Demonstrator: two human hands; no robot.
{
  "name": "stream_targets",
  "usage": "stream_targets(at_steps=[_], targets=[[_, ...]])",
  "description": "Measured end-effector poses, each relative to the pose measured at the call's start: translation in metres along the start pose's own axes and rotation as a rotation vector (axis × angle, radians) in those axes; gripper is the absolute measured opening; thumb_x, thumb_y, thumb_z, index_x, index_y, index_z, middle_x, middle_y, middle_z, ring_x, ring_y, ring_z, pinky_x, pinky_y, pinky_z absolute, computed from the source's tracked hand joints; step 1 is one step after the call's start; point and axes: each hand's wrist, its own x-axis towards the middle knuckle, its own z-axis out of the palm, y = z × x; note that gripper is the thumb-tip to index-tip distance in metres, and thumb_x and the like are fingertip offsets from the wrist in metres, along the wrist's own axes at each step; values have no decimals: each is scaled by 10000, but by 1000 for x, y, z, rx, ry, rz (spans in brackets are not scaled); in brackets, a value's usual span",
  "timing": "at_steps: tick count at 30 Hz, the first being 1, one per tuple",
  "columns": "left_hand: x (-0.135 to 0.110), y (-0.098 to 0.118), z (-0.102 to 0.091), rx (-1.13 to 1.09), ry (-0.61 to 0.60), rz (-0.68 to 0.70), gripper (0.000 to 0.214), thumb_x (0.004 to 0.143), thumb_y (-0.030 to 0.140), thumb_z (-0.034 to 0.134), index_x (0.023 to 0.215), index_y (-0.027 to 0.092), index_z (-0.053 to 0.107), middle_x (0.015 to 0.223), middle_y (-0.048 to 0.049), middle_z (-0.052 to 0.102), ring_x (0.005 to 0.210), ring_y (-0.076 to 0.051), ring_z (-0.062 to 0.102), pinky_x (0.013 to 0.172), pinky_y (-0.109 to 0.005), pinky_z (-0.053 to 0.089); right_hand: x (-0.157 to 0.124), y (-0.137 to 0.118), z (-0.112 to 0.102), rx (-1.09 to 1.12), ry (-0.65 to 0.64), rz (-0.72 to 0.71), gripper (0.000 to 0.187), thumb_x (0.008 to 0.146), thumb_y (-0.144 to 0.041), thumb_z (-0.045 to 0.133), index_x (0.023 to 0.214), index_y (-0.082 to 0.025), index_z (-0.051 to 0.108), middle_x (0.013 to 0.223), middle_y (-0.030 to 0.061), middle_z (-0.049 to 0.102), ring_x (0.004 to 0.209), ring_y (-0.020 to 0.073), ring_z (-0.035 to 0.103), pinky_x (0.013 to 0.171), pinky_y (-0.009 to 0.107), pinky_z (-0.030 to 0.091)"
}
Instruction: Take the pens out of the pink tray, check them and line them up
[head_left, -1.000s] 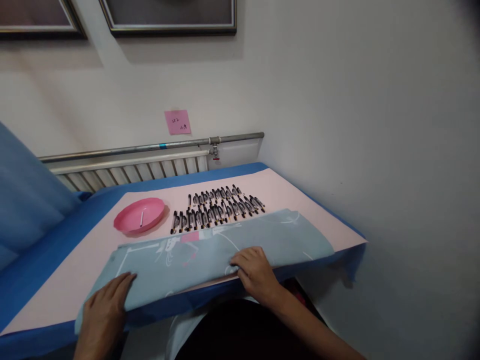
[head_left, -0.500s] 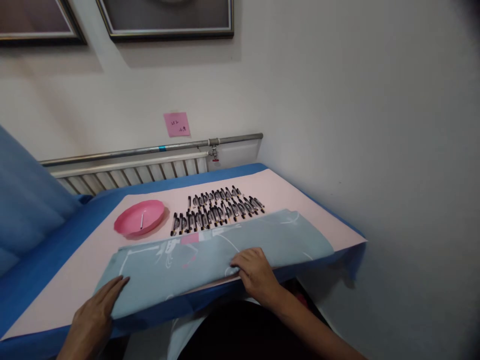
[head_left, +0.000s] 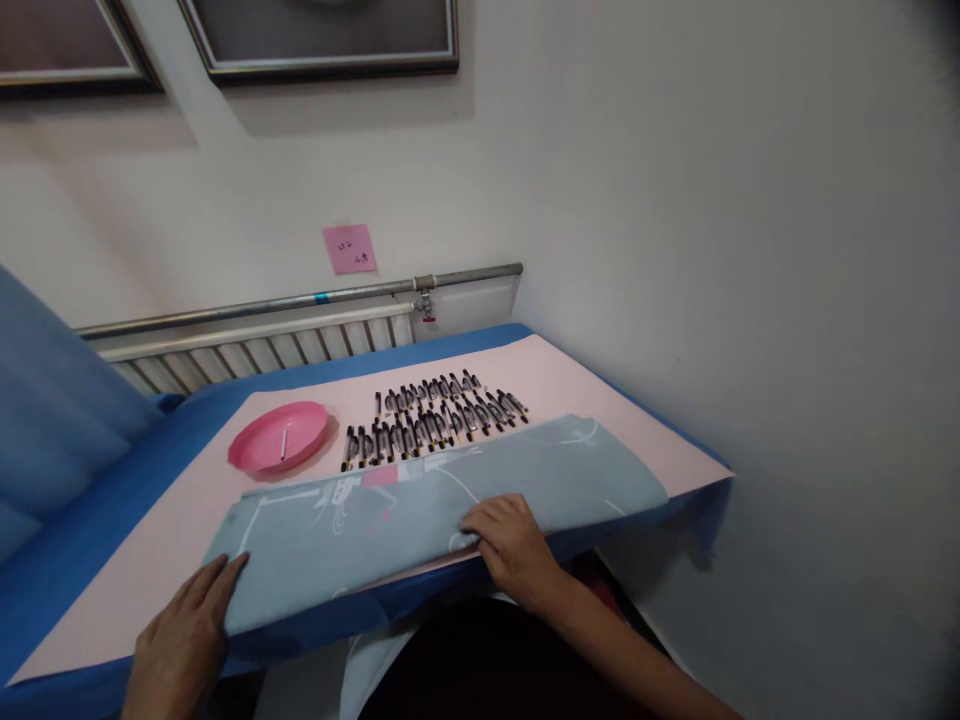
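Note:
A folded grey-green cloth (head_left: 427, 525) with white and pink prints lies in a long strip along the table's near edge. My left hand (head_left: 184, 630) rests at its left end, fingers stretched out over the cloth's edge. At the middle of the near edge, my right hand (head_left: 514, 545) has its fingers curled over the cloth, gripping the fold; its thumb is partly hidden. Just behind the cloth lie two rows of small black-capped pen-like items (head_left: 427, 425). A pink oval bowl (head_left: 247, 445) with a white stick (head_left: 283, 444) in it stands to their left.
Pink sheeting (head_left: 112, 590) lies over a blue tablecloth (head_left: 45, 610). A wall (head_left: 712, 250) borders the table on the right. A radiator (head_left: 292, 345) and pipe (head_left: 262, 307) run behind, under a pink note (head_left: 349, 249). A blue curtain (head_left: 52, 400) hangs at the left.
The cloth's left end has shifted slightly to the right, and my left hand's fingers have spread a little. My right hand stays in place on the near edge.

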Motion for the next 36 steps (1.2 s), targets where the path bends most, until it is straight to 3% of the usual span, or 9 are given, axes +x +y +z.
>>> stream_targets(at_steps=[6, 9, 14, 18, 21, 27, 30, 33, 36], targets=[[2, -17, -6, 49, -148, -38, 626, 726, 10, 294, 1295, 256, 380, 1317, -108, 419, 1118, -278, 471, 774, -478, 459, 1, 1, 2, 22, -6, 5, 319, 662, -6, 429, 867, -200, 577, 860, 36, 622, 849, 168, 495, 786, 319, 274], [7, 3, -20, -8, -84, 56, 540, 727, 63, 343, 1227, 213, 478, 1248, -110, 493, 1103, -282, 484, 816, -474, 447, 1, 0, 1, 8, -12, 13, 311, 664, -7, 437, 863, -200, 577, 863, 28, 623, 854, 162, 495, 787, 313, 276], [32, 101, -36, -418, 152, 451, 387, 825, 285, 373, 1168, 181, 518, 1227, -70, 525, 1129, -186, 474, 943, -351, 398, 0, -2, -3, -6, -38, 21, 299, 674, -28, 463, 884, -206, 578, 883, 18, 623, 868, 158, 491, 799, 313, 273], [47, 184, -33, -555, 223, 595, 388, 861, 334, 348, 1164, 156, 512, 1206, -86, 543, 1128, -180, 471, 957, -365, 382, 0, -1, -5, -12, -60, 13, 278, 698, -55, 471, 903, -209, 578, 915, 20, 618, 892, 163, 482, 808, 321, 270], [53, 218, -24, -536, 207, 669, 397, 867, 334, 342, 1189, 160, 494, 1227, -88, 524, 1153, -191, 441, 956, -383, 373, -2, 0, -5, -43, -90, 20, 252, 723, -82, 468, 910, -206, 581, 901, 28, 611, 887, 164, 479, 805, 323, 275], [49, 227, -10, -326, 220, 723, 400, 876, 315, 317, 1222, 199, 479, 1277, -77, 479, 1199, -234, 376, 922, -407, 363, -2, -1, -9, -25, -118, 8, 288, 705, -107, 507, 962, -220, 570, 918, 11, 619, 941, 155, 487, 848, 320, 279], [48, 225, -8, -280, 249, 746, 408, 877, 318, 311, 1242, 213, 460, 1287, -70, 470, 1200, -227, 374, 916, -391, 358, 3, 4, -17, 51, -109, 47, 191, 744, -184, 516, 920, -216, 583, 887, 5, 632, 891, 138, 524, 818, 290, 321], [49, 226, -7, -275, 264, 727, 412, 873, 344, 317, 1245, 231, 455, 1288, -50, 471, 1188, -218, 388, 910, -378, 360, 11, 22, -32, 57, -20, 135, 164, 817, -230, 454, 894, -193, 594, 874, 21, 641, 840, 128, 545, 772, 262, 355], [50, 227, -5, -281, 277, 717, 402, 869, 332, 328, 1239, 244, 459, 1294, -35, 467, 1189, -211, 386, 913, -368, 353, 15, 54, -52, -160, 30, 260, 202, 839, -251, 426, 913, -179, 600, 914, 51, 637, 871, 163, 539, 785, 299, 345]])
